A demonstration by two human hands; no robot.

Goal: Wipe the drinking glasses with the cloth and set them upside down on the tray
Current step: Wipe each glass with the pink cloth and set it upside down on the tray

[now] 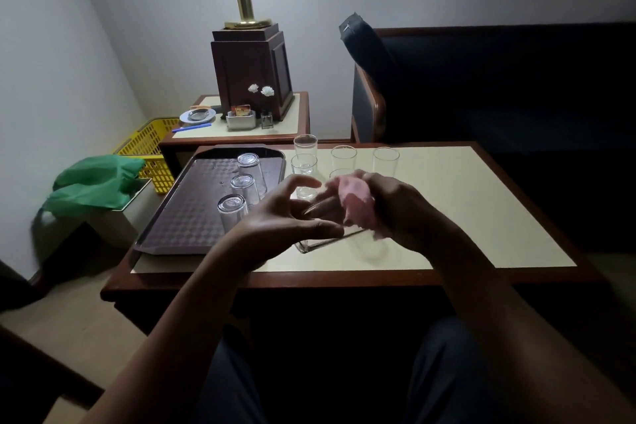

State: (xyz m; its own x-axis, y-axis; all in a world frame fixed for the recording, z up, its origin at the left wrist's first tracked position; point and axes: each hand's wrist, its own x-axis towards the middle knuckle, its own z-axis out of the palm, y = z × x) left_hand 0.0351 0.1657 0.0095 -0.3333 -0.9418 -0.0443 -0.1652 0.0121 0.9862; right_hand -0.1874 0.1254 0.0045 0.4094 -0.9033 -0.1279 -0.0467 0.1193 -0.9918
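Observation:
My left hand (282, 217) grips a clear drinking glass (327, 237) held on its side above the table. My right hand (395, 206) presses a pink cloth (358, 200) into the glass's mouth. Three glasses (245, 188) stand upside down in a row on the dark brown tray (186, 217) at the table's left. Several upright glasses (344, 157) stand behind my hands, one partly hidden by my fingers.
The cream-topped table (464, 217) has a wooden edge. Behind it is a side table (241, 129) with a lamp base, dish and holder. A yellow basket (151, 144) and a green bag (96, 182) sit to the left, with a dark sofa (499, 86) behind on the right.

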